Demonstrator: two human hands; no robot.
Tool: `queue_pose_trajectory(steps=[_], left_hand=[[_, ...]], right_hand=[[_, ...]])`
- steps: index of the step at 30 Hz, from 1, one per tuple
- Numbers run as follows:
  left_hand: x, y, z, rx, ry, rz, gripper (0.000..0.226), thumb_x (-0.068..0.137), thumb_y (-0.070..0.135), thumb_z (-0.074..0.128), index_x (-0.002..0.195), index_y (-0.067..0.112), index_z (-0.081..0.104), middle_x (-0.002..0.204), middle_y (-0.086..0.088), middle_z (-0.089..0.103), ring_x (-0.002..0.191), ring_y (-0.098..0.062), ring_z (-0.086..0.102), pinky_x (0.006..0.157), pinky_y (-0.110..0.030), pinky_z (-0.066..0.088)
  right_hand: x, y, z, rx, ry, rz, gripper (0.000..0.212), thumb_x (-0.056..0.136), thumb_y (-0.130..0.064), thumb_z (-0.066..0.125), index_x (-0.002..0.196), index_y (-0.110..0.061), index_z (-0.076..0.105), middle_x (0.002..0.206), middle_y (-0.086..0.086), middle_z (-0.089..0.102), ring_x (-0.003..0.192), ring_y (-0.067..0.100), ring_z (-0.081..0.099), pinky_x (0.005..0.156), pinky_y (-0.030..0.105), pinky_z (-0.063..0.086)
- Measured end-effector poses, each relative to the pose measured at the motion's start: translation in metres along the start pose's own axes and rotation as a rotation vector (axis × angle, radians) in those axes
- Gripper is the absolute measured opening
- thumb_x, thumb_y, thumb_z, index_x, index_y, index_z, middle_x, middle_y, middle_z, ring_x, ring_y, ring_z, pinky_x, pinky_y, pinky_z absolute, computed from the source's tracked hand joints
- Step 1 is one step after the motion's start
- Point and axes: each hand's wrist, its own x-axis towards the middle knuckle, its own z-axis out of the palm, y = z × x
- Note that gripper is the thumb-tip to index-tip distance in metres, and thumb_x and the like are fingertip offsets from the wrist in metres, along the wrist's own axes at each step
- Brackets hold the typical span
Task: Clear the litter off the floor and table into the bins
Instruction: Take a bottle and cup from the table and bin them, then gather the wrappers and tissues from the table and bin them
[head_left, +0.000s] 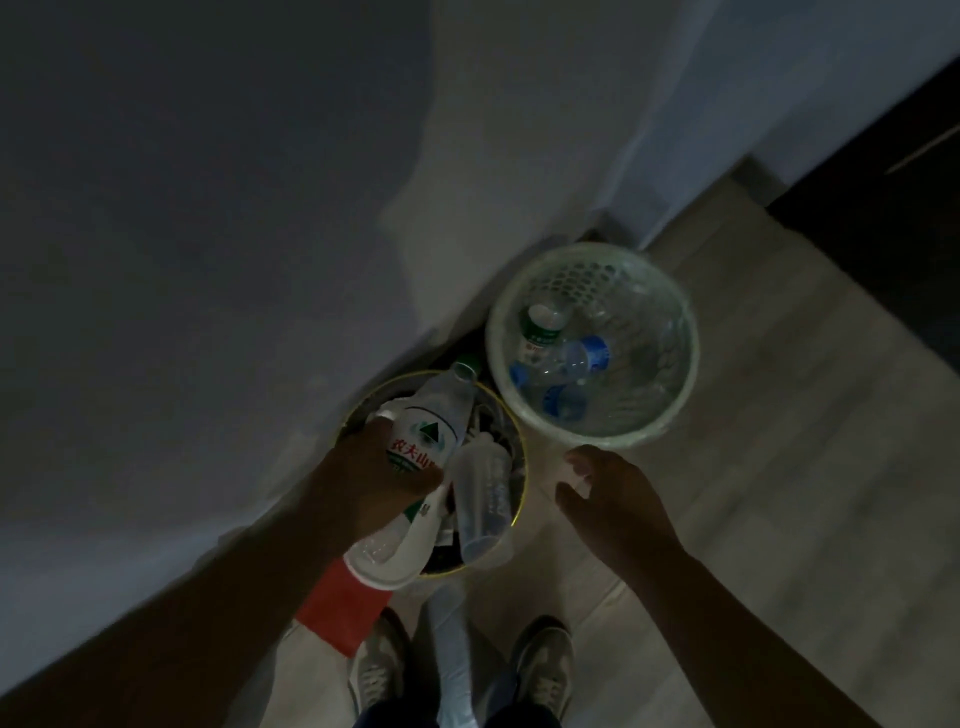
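Under your left hand (374, 478) sits a round yellow-rimmed bin (523, 478) holding a clear plastic cup (483, 499) and pale scraps. Just beyond your empty, loosely curled right hand (618, 499), a pale green perforated plastic basket (670, 405) holds several clear bottles with blue and green labels (561, 358). Your left hand grips a clear plastic water bottle with a white, green and red label (431, 421) above the yellow-rimmed bin, neck pointing away from you.

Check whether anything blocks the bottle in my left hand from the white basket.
Nothing visible blocks the bottle: the white basket is open-topped, and the right hand sits just outside its near rim.
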Motion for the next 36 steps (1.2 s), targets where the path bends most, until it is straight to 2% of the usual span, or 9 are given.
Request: queue_pose_trajectory(steps=[6,10,14,17,21,23,26,33,36], left_hand=[[0.035,0.086,0.024,0.183,0.028,0.106,0.068,0.075,0.047,0.074,0.128,0.012,0.049,0.121,-0.01,0.06,0.11,-0.029,0.058,0.093,-0.04,0.049],[0.055,0.122,0.039,0.124,0.048,0.127,0.061,0.076,0.046,0.072,0.123,0.011,0.055,0.118,-0.01,0.064,0.109,-0.027,0.061,0.093,-0.04,0.05],[0.054,0.13,0.057,0.182,0.165,0.195,0.062,0.077,0.04,0.073,0.122,0.006,0.051,0.12,-0.015,0.059,0.111,-0.031,0.056,0.089,-0.034,0.045],[0.047,0.12,0.068,0.273,0.131,0.194,0.058,0.077,0.044,0.07,0.122,0.012,0.052,0.118,-0.011,0.059,0.108,-0.028,0.057,0.084,-0.033,0.044],[0.036,0.105,0.071,0.325,0.146,0.238,0.04,0.08,0.045,0.066,0.104,0.014,0.059,0.098,-0.003,0.063,0.1,-0.024,0.062,0.078,-0.027,0.043],[0.029,0.103,0.067,0.351,0.12,0.253,0.037,0.081,0.046,0.062,0.101,0.015,0.059,0.093,-0.002,0.061,0.099,-0.023,0.061,0.078,-0.028,0.042],[0.016,0.105,0.057,0.385,0.128,0.305,0.035,0.083,0.042,0.06,0.104,0.013,0.061,0.101,-0.005,0.065,0.102,-0.023,0.06,0.082,-0.029,0.042],[-0.039,0.125,0.005,0.415,0.173,0.533,0.035,0.082,0.036,0.061,0.101,0.006,0.064,0.103,-0.008,0.065,0.101,-0.023,0.06,0.088,-0.035,0.045],[-0.072,0.147,-0.034,0.504,0.149,0.546,0.039,0.082,0.036,0.065,0.112,0.011,0.058,0.11,-0.006,0.06,0.106,-0.022,0.058,0.088,-0.031,0.044]], right_hand=[[-0.006,0.038,-0.039,0.049,0.066,0.033,0.042,0.091,-0.028,0.059,0.131,-0.019,0.052,0.126,0.001,0.057,0.113,0.013,0.055,0.098,0.029,0.045],[-0.009,0.06,-0.051,0.107,0.105,0.062,0.042,0.091,-0.027,0.06,0.131,-0.019,0.052,0.124,0.002,0.059,0.112,0.014,0.055,0.097,0.029,0.045],[-0.015,0.077,-0.051,0.164,0.112,0.089,0.041,0.091,-0.027,0.06,0.131,-0.02,0.053,0.123,0.002,0.06,0.11,0.013,0.056,0.096,0.029,0.047],[-0.022,0.084,-0.047,0.173,0.091,0.099,0.043,0.092,-0.027,0.059,0.133,-0.019,0.052,0.125,0.002,0.059,0.111,0.013,0.056,0.096,0.028,0.047],[-0.031,0.084,-0.047,0.161,0.084,0.097,0.043,0.093,-0.028,0.058,0.134,-0.02,0.05,0.127,0.001,0.058,0.114,0.013,0.055,0.099,0.03,0.047],[-0.034,0.081,-0.049,0.163,0.089,0.097,0.042,0.093,-0.028,0.058,0.134,-0.02,0.05,0.127,0.001,0.058,0.114,0.013,0.055,0.099,0.031,0.046],[-0.038,0.072,-0.056,0.154,0.104,0.089,0.043,0.092,-0.028,0.059,0.133,-0.02,0.051,0.126,0.001,0.058,0.113,0.013,0.055,0.098,0.03,0.047],[-0.07,0.027,-0.099,0.085,0.147,0.039,0.043,0.091,-0.03,0.06,0.132,-0.022,0.05,0.124,0.0,0.058,0.11,0.013,0.055,0.098,0.031,0.046],[-0.095,-0.002,-0.135,0.032,0.2,-0.005,0.044,0.09,-0.03,0.06,0.132,-0.023,0.05,0.124,-0.001,0.058,0.111,0.012,0.055,0.096,0.026,0.044]])
